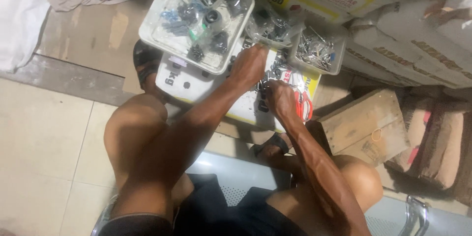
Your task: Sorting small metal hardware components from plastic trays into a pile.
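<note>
A person sits on a perforated metal bench (236, 174) and leans over a white sack (206, 88) laid flat in the middle of the frame. Both hands work over a scatter of small dark metal parts (265, 84) lying on the sack's right half.

The left hand (250, 64) sits just above and left of the scatter, knuckles up, fingers curled down towards the parts; whether they pinch anything cannot be told. The right hand (281, 101) lies just below and right of it, fingers bent in on the same pile, its grip likewise hidden. The parts lie between the two hands, touching or nearly touching both, so neither is clearly nearer. They are too small to show a long axis.

Red-handled pliers (305, 104) rest just right of the right hand. A clear tray of dark fittings (196, 19) stands at upper left of the sack, a small tub of silvery pins (317, 49) at upper right. A wooden block (366, 128) sits at right.
</note>
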